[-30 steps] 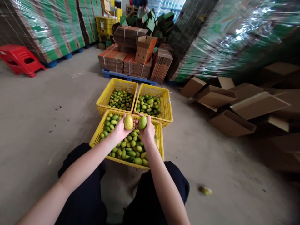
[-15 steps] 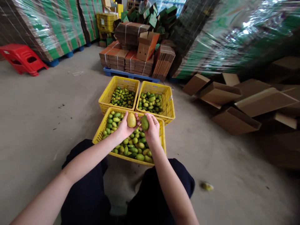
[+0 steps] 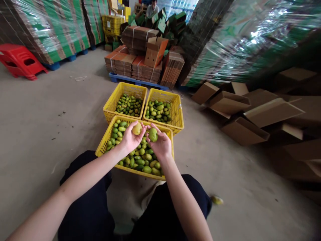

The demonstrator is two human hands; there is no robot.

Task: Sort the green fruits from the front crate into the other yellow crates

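Note:
My left hand [image 3: 132,136] is closed around a yellow mango [image 3: 136,129] with small dark specks. Close beside it, my right hand [image 3: 161,143] holds a green mango [image 3: 153,134], its palm turned up and the fingers curled about the fruit. Both hands are over the near yellow crate [image 3: 100,147], which holds many green and yellowish mangoes [image 3: 136,161]. Behind it stand two more yellow crates, a left one [image 3: 110,105] and a right one [image 3: 177,112], each partly filled with similar fruit.
A single fruit [image 3: 216,200] lies on the floor by my right knee. Open cardboard boxes [image 3: 244,130] are heaped at the right. Flattened cartons [image 3: 145,68] sit on a blue pallet [image 3: 137,81]. A red stool [image 3: 21,62] stands left; a person [image 3: 152,8] is far back.
My right hand has rolled over, palm now upward, showing another side of the green mango. The yellow mango has turned slightly in my left hand. The view has shifted a little.

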